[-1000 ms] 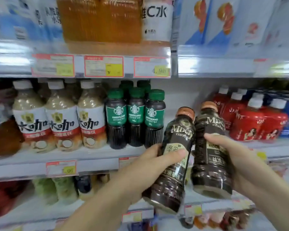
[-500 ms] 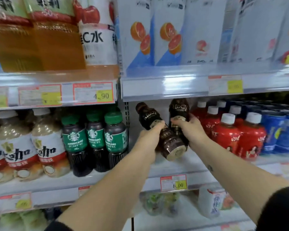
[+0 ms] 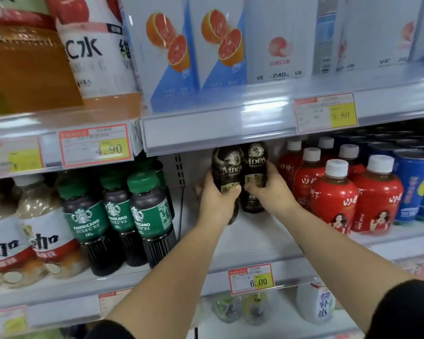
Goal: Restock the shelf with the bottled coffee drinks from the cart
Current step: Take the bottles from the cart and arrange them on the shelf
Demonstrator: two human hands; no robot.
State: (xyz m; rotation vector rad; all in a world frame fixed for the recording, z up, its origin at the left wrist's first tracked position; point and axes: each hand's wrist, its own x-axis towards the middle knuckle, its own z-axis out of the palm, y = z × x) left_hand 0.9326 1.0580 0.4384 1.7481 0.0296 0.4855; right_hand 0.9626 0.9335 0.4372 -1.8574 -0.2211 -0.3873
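Two dark brown bottled coffee drinks stand upright side by side deep in the middle shelf, in the gap between green-capped and red bottles. My left hand grips the left coffee bottle around its lower body. My right hand grips the right coffee bottle the same way. Their caps are hidden behind the upper shelf's front rail. Whether the bottle bases touch the shelf I cannot tell.
Green-capped Americano bottles stand left of the gap, red bottles with white caps to the right, blue cans beyond. White cartons fill the shelf above. A 6.00 price tag hangs on the shelf front.
Both hands have carried the two coffee bottles from in front of the shelf into the gap, and the tilted bottles now stand upright and close together.
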